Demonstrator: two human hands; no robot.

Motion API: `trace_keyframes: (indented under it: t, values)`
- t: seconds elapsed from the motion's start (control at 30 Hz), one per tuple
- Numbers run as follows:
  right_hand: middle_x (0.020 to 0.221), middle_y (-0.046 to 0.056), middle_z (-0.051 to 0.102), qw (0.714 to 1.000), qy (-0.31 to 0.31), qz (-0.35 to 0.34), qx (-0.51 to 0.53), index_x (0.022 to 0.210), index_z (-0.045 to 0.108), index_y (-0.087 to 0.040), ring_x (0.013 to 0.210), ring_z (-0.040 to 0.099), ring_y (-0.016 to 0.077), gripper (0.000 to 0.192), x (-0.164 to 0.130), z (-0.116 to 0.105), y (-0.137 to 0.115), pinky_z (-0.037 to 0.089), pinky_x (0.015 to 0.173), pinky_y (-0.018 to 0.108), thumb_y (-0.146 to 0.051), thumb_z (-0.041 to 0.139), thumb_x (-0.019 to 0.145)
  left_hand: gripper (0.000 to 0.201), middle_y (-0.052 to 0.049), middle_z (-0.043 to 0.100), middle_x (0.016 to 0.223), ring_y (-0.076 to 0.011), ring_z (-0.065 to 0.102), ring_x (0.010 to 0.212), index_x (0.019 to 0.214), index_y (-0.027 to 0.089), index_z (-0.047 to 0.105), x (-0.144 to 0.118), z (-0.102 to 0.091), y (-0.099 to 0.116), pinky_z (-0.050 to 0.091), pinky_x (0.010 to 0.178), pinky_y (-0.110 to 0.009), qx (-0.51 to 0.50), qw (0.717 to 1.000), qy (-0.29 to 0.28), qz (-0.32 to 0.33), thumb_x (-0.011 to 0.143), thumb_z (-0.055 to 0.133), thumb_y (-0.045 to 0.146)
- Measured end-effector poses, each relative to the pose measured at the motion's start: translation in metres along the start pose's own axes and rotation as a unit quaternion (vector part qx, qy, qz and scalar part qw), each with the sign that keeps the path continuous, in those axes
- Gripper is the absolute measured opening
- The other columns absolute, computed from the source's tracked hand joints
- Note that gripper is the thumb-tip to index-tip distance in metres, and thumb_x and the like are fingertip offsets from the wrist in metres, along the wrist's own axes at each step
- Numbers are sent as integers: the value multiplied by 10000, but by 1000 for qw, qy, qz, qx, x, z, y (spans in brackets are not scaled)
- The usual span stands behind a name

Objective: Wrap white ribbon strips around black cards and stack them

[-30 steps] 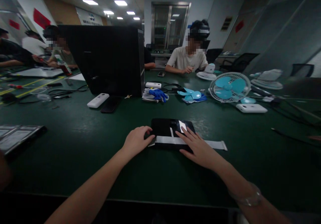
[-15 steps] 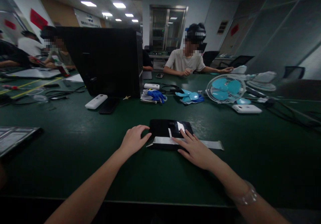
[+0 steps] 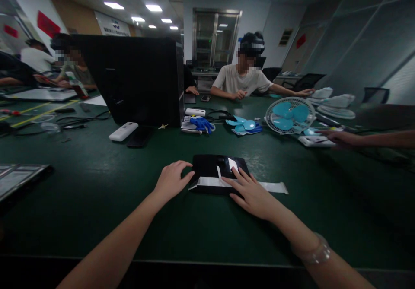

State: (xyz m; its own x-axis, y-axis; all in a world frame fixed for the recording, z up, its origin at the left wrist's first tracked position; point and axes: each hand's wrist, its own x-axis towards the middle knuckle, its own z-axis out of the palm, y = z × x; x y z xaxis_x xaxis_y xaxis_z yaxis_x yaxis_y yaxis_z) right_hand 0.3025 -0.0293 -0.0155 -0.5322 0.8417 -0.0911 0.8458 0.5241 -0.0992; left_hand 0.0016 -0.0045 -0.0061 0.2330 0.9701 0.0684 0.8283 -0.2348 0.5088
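On the green table in front of me lies a flat black panel (image 3: 205,164) with rounded corners. A long whitish ribbon-like strip (image 3: 275,187) runs across its near part and sticks out past the right side. A narrow white strip and a shiny white patch (image 3: 232,163) show on the panel's upper face. My left hand (image 3: 172,179) rests at the left edge, thumb and fingers apart, at or just touching it. My right hand (image 3: 251,190) lies flat over the strip and the panel's right part, fingers spread, covering some of both.
A large black computer case (image 3: 139,81) stands at the back left, a white device (image 3: 123,131) before it. Blue gloves (image 3: 201,125), loose fan blades (image 3: 244,124) and a fan (image 3: 289,115) lie farther back. A person (image 3: 243,79) sits opposite; another person's hand (image 3: 340,138) reaches in from the right.
Another person's hand has come in from the right, over the white device beside the fan. My own hands and the black panel stay nearly as they were.
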Motion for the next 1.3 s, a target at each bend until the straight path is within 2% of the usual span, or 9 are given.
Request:
trace_keyframes:
  t: [0.4,0.6,0.87,1.1,1.3]
  values:
    - [1565,89,91,1000,-12,1,-24,1498,197,-398,1401,118,371,554,2,-3,-2,217,1048,672,-547,291,973,366,-59,548,1320,-261,542,1139,1185,232,598,0,-5,-4,455,920,-417,1,999,40,10,920,470,449]
    - [1565,79,99,999,-12,23,-43,1495,217,-391,1398,135,366,560,-1,-1,12,226,1048,669,-569,272,967,357,-59,544,1322,-255,550,1130,1174,232,601,1,-5,-5,451,931,-417,9,999,47,21,923,463,445]
    - [1571,53,60,987,-28,151,-54,1497,197,-403,1402,126,365,580,-24,3,65,257,1050,644,-605,231,954,399,-43,512,1363,-266,561,1106,1216,258,578,0,-2,-8,471,883,-414,-1,1000,22,15,915,459,492]
    - [1572,86,71,966,-17,252,-62,1503,186,-393,1404,136,367,611,-49,15,122,256,1053,625,-631,181,940,409,-52,503,1374,-273,558,1107,1228,255,576,0,-1,-7,468,882,-418,2,1000,8,19,915,460,490]
    - [1573,101,66,931,0,365,-24,1510,175,-378,1402,149,379,657,-80,21,181,268,1039,613,-660,185,916,422,-50,499,1378,-282,551,1123,1228,258,577,1,1,-8,465,893,-437,6,1000,13,20,916,446,510]
